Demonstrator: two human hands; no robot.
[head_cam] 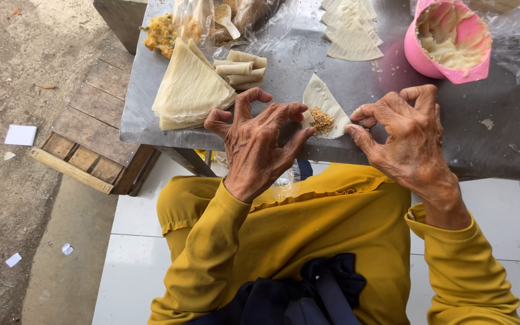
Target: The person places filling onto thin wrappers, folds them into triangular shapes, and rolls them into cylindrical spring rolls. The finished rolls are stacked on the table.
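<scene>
Grey sheet metal covered the worktable (pixel 501 150) where a person in mustard-yellow sleeves bent over a single pale triangular wrapper (pixel 321 102) lying near the table's front edge, a small mound of crumbly brown filling (pixel 322 120) heaped on its lower half. The left hand (pixel 259 141) hovered at the wrapper's left side, fingers spread and curled, the fingertips touching or nearly touching its edge and gripping nothing. The right hand (pixel 405 135) sat at the wrapper's right corner, thumb and forefinger pinched together; whether they held the pastry's tip could not be told from this angle. The two hands stood apart, with the wrapper between them. To the left on the table lay a thick stack of folded wrappers (pixel 189 89), and just beside it a small heap of finished rolls (pixel 242 67). Behind those sat a clear plastic bag (pixel 212 21) with a pale spoon (pixel 229 21) resting in its brown contents, and a loose yellow mixture (pixel 160 33) by the table's far left edge. More cut wrappers (pixel 350 30) were piled farther back, and a pink tub (pixel 446 42) of whitish paste stood at the right. Below the table's left end, a wooden pallet (pixel 91 138) rested on bare ground.
</scene>
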